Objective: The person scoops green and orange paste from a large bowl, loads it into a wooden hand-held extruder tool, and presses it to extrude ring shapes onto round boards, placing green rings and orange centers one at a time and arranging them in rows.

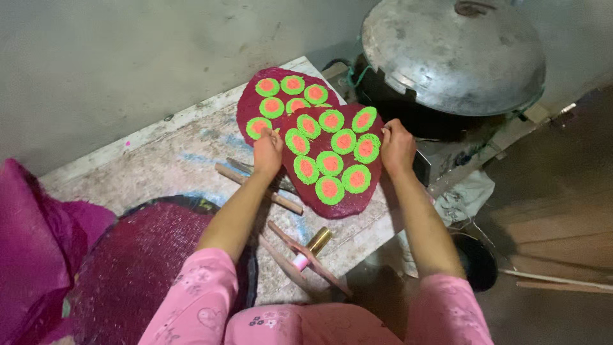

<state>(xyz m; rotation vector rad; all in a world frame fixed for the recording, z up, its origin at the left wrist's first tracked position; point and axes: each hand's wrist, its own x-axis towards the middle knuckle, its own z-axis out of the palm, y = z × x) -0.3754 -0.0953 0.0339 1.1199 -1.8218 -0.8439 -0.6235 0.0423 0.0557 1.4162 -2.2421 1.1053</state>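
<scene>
At twelve o'clock on our worn table (159, 166) lies the upper red sheet (332, 163), dotted with green-and-orange rounds and overlapping a second red sheet (268, 96) toward eleven. Our left hand (268, 152) pinches its nine o'clock edge and our right hand (397, 147) its three o'clock edge, while a wooden stick (258, 188) lies under our left wrist at seven

Dark red sheet (336, 160) — green rings, orange centres — pink sleeves (198, 300).
</scene>
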